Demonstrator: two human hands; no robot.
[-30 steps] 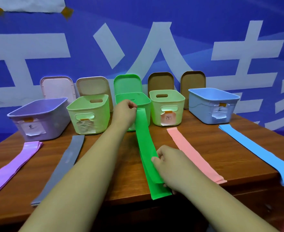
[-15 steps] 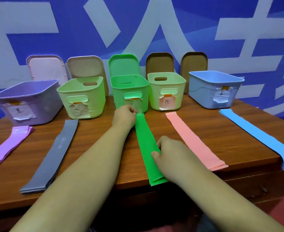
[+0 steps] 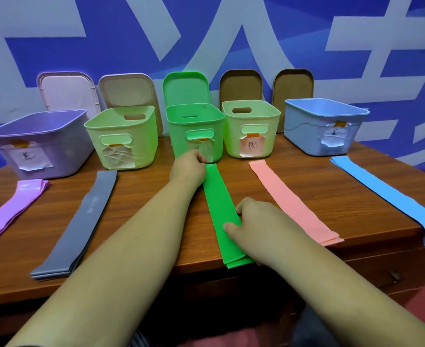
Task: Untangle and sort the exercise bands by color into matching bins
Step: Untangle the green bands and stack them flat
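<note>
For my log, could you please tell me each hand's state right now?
Left hand: pinches the far end of the green band.
Right hand: grips its near half.

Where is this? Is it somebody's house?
Probably not a house, more likely a workroom set up for sorting. A big blue banner covers the wall, and labelled bins line a wooden desk.
</note>
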